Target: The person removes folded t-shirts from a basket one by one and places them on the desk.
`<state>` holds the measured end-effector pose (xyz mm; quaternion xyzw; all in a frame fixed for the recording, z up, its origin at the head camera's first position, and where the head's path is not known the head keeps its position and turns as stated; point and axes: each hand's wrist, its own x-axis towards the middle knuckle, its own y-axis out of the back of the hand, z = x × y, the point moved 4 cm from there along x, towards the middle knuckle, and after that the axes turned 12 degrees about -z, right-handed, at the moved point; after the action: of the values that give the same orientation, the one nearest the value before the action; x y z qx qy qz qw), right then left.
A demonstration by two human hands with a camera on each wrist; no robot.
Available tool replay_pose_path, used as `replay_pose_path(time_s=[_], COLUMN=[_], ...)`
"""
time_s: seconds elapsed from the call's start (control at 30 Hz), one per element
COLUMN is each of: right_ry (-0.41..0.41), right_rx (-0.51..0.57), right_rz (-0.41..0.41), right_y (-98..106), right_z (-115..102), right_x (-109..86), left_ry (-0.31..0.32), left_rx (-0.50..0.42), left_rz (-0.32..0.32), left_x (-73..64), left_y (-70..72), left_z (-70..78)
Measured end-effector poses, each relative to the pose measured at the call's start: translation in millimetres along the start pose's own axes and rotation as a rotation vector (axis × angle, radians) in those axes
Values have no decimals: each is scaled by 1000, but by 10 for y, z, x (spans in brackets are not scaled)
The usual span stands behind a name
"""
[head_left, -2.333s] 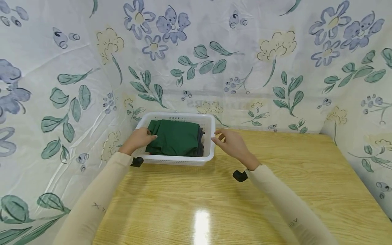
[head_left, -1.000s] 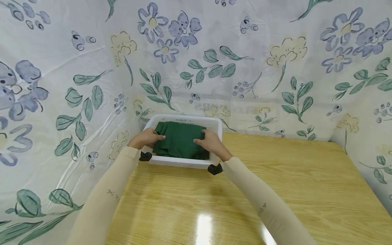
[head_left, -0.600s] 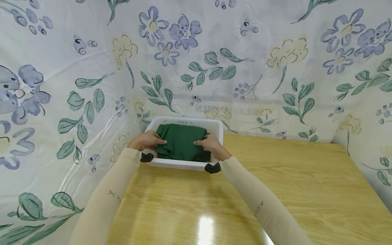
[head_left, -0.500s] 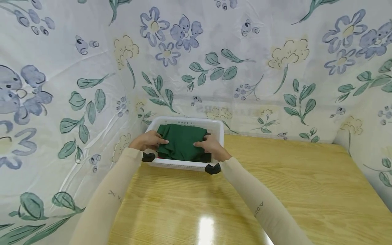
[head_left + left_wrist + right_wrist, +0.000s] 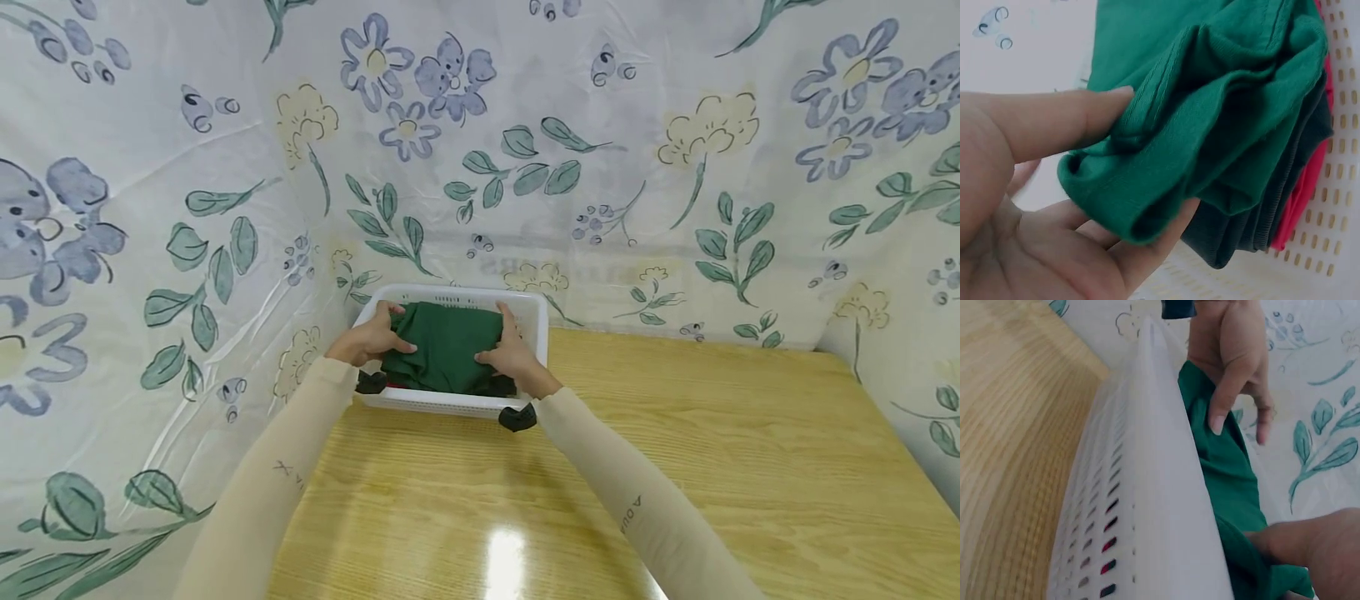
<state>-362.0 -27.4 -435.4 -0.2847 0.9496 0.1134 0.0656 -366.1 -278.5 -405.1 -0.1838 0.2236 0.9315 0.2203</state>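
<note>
A folded green garment (image 5: pixel 450 346) with stitched seams lies on top of a pile in a white plastic basket (image 5: pixel 435 405). My left hand (image 5: pixel 372 335) holds its left end, thumb on top and fingers underneath, as the left wrist view shows. On the other end, my right hand (image 5: pixel 517 354) grips the garment, its thumb (image 5: pixel 1297 540) pressed into the cloth and its index finger stretched along the side. Under the green garment are a dark garment (image 5: pixel 1254 219) with a ribbed edge and a red one (image 5: pixel 1300 197).
The basket stands at the back left of a wooden table (image 5: pixel 637 458), close to the floral cloth (image 5: pixel 570 192) hanging behind it. More of that cloth hangs at the left and right. The basket's slotted walls rise around the pile.
My right hand has moved left from the basket's right rim onto the green garment. My left hand has shifted slightly, and both hands now hold the garment's ends.
</note>
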Motion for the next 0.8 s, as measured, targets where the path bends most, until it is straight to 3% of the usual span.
replay_pose_path(time_s=[0.13,0.27,0.57,0.8], right_ry=[2,2,10,42], right_rx=[-96,-160,-213,-240], right_rz=[-60,-66,16,78], right_y=[-12,-8,-1,16], right_z=[2,3,48,26], right_x=[-13,-20,26,31], left_ry=[-3,24,34,-17], left_rx=[81,150,134,183], left_rz=[-66,-94,-62,-3], left_x=[34,60,86,46], left_y=[-15,-13,15,54], left_z=[33,39,20,54])
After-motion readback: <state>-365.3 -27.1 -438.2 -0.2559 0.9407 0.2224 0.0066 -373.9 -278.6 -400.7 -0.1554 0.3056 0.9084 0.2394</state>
